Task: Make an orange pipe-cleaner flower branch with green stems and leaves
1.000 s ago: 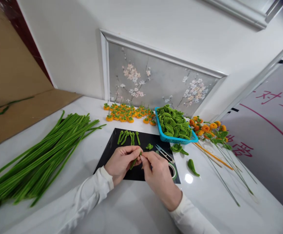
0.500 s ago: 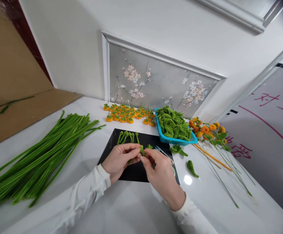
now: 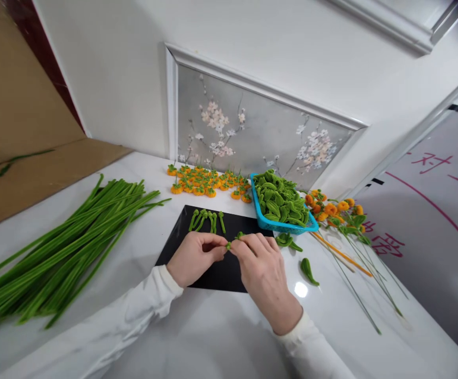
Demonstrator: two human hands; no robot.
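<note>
Over the black board (image 3: pixel 213 276), my left hand (image 3: pixel 197 258) and my right hand (image 3: pixel 266 276) meet fingertip to fingertip. Between them is a short green pipe cleaner (image 3: pixel 229 246), pinched by both thumbs and index fingers; most of it is hidden. Several short green pipe cleaner stems (image 3: pixel 203 220) with knobbed tops lie in a row at the back of the board. Just beyond my right fingers, another small green piece (image 3: pixel 240 235) shows in part. My right hand covers the board's right side.
Long green pipe cleaners (image 3: pixel 71 247) lie piled at left. A blue basket (image 3: pixel 287 228) holds green fuzzy leaves, with loose leaves (image 3: pixel 308 271) nearby. Small orange pieces (image 3: pixel 199 190) with green tops stand along the wall. Orange flowers (image 3: pixel 331 209) on thin stems lie at right.
My right hand has turned palm-down, its fingers now reaching over the green piece. The scissors seen before are now hidden behind it. My left hand keeps its pinch.
</note>
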